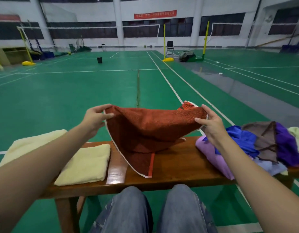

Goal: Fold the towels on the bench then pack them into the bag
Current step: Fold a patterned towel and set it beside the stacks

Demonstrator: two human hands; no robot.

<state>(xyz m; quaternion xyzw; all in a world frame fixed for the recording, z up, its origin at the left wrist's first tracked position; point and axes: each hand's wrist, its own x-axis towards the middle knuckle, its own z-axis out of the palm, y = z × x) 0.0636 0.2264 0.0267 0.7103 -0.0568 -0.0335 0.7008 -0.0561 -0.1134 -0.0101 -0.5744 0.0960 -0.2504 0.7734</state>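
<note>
The red towel hangs over the bench, lower corner on the wood. The left hand and right hand each pinch an upper corner. A yellow towel lies folded at left, a pile at right.

The bench is brown wood and shiny, and it stands on the green floor. On its left end lies a pale yellow towel, partly hidden. Just beside it lies a folded yellow towel, flat and neat. In the middle, only the bottom end of the red towel rests on the wood; the rest is up in the air. On the right end sits a messy pile: a light purple cloth, a blue cloth, a brown cloth, a dark purple cloth and a pale green cloth.
</note>
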